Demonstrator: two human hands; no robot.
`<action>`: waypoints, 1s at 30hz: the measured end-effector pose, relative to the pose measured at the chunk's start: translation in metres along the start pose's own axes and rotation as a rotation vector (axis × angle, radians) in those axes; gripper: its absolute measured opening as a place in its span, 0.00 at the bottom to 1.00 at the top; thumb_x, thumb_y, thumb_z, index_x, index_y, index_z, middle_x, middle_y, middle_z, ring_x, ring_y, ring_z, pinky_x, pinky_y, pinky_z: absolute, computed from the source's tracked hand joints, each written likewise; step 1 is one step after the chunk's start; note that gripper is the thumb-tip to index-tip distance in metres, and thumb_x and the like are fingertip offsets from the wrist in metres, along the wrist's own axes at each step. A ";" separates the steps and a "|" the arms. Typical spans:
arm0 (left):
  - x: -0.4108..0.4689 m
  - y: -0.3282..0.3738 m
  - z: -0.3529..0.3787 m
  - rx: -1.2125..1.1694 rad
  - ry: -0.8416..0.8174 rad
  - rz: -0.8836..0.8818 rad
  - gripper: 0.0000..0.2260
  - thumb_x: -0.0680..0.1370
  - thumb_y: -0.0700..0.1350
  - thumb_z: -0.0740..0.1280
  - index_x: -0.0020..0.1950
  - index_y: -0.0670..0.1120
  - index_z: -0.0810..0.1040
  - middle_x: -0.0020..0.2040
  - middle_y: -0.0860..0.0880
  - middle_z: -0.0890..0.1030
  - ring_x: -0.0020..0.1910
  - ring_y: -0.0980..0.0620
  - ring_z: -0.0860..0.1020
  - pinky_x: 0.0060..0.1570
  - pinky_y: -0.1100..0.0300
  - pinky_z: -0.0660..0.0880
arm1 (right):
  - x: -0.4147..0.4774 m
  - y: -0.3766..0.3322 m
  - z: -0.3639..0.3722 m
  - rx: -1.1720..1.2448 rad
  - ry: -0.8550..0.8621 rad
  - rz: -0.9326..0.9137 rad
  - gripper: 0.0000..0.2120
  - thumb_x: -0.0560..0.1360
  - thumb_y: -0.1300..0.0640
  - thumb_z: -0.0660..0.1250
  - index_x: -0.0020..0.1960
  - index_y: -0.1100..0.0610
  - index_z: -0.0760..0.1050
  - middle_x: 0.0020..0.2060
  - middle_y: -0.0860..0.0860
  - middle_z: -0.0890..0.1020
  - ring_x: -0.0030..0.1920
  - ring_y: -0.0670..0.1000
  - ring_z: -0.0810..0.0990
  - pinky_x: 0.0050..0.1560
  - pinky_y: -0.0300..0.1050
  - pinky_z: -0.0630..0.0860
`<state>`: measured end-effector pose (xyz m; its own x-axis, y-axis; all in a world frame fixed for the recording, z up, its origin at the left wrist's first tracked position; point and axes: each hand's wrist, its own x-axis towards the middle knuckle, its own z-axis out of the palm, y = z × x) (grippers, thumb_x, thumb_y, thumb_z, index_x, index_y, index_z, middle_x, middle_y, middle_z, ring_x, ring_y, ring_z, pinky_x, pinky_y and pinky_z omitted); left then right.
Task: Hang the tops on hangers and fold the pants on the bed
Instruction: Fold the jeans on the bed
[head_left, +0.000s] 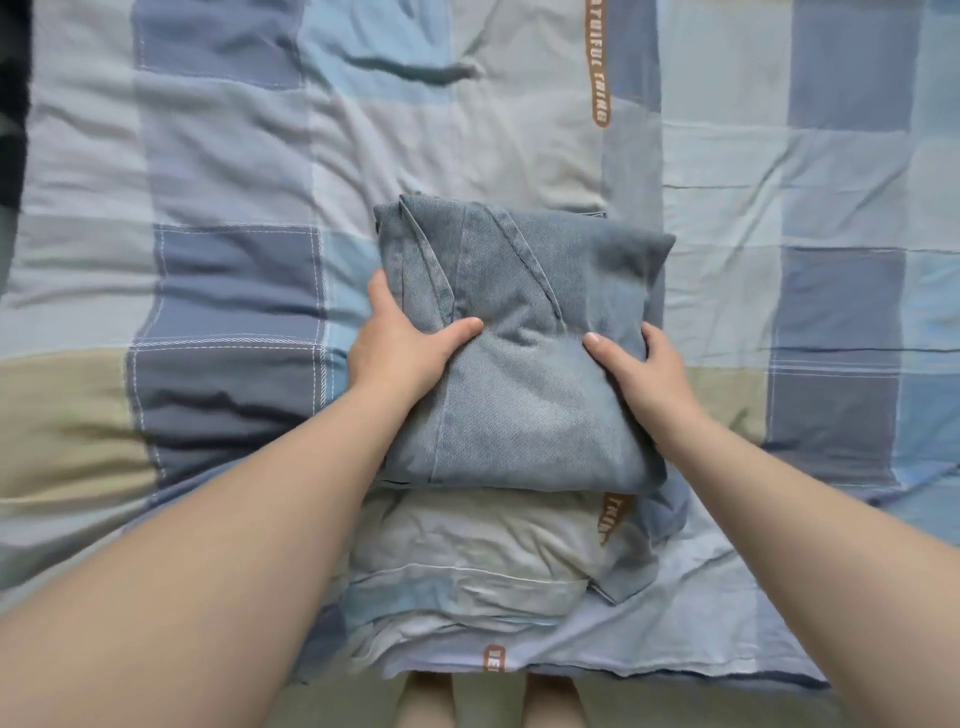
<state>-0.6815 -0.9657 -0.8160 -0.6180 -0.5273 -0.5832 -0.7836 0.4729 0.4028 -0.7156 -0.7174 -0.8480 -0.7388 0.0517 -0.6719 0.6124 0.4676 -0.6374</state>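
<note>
Head view, looking down. One pair of light-blue denim pants (524, 358), folded into a thick rectangular bundle, lies near the middle of one bed covered by a patchwork quilt (223, 156) of blue, grey and beige squares. I hold the bundle with two hands, one at each side edge. My left hand (402, 343) grips the left edge: the thumb lies on top of the denim, the fingers curl round the side and go out of sight beneath. My right hand (641, 366) grips the right edge likewise, thumb on top, fingers wrapped down the side. Both forearms reach in from the lower corners. Two seams run diagonally across the top layer of the pants. Whether the bundle rests on the quilt or is raised just off it cannot be told. Three brown printed labels show on the quilt: one long strip (597, 62) beyond the pants, one (610, 517) just below their near edge, one (493, 659) at the quilt's hem. Two bare feet (488, 701) show below the hem.
</note>
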 end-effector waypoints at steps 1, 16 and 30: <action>-0.002 -0.001 -0.004 -0.032 -0.037 -0.017 0.49 0.65 0.67 0.76 0.78 0.53 0.57 0.71 0.49 0.75 0.68 0.44 0.74 0.67 0.51 0.70 | -0.004 0.000 -0.003 0.058 -0.002 0.005 0.31 0.69 0.41 0.77 0.66 0.55 0.75 0.57 0.48 0.84 0.52 0.43 0.82 0.57 0.40 0.77; -0.080 -0.014 -0.048 -0.220 -0.594 -0.412 0.25 0.75 0.60 0.72 0.61 0.41 0.78 0.53 0.43 0.83 0.47 0.44 0.82 0.49 0.52 0.79 | -0.112 -0.001 -0.037 0.149 -0.197 0.273 0.20 0.75 0.44 0.72 0.60 0.55 0.77 0.50 0.49 0.84 0.48 0.49 0.83 0.48 0.44 0.78; -0.220 -0.092 -0.095 -0.022 -0.992 -0.584 0.22 0.78 0.62 0.66 0.51 0.43 0.81 0.57 0.42 0.83 0.61 0.42 0.79 0.69 0.45 0.70 | -0.300 0.063 -0.043 0.596 -0.365 0.763 0.16 0.80 0.52 0.63 0.41 0.57 0.84 0.34 0.53 0.85 0.31 0.53 0.84 0.30 0.42 0.81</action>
<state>-0.4793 -0.9604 -0.6584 0.1539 0.1297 -0.9795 -0.9409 0.3221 -0.1052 -0.4670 -0.6656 -0.6703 -0.0261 -0.1660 -0.9858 0.9954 -0.0951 -0.0103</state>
